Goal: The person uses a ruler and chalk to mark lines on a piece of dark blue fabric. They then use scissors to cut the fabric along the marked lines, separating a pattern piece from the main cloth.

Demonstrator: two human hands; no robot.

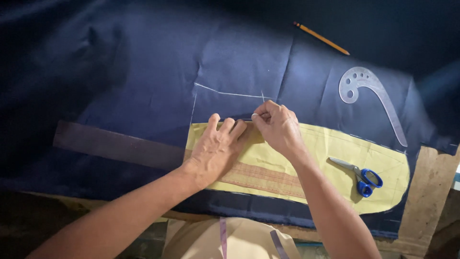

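Observation:
Dark navy fabric (143, 72) covers the table. A yellow paper pattern (335, 148) lies on it near the front edge. My left hand (215, 148) presses flat on the pattern's left part, fingers spread. My right hand (278, 125) is pinched on a small piece of white chalk (255, 115) at the pattern's upper edge. White chalk lines (225, 92) run on the fabric just above my hands. A long dark ruler (115, 144) lies under the pattern and my left hand.
Blue-handled scissors (362, 176) rest on the pattern's right part. A clear curved ruler (371, 93) lies on the fabric at the right. A yellow pencil (321, 38) sits at the back. The wooden table edge (431, 192) shows at the right.

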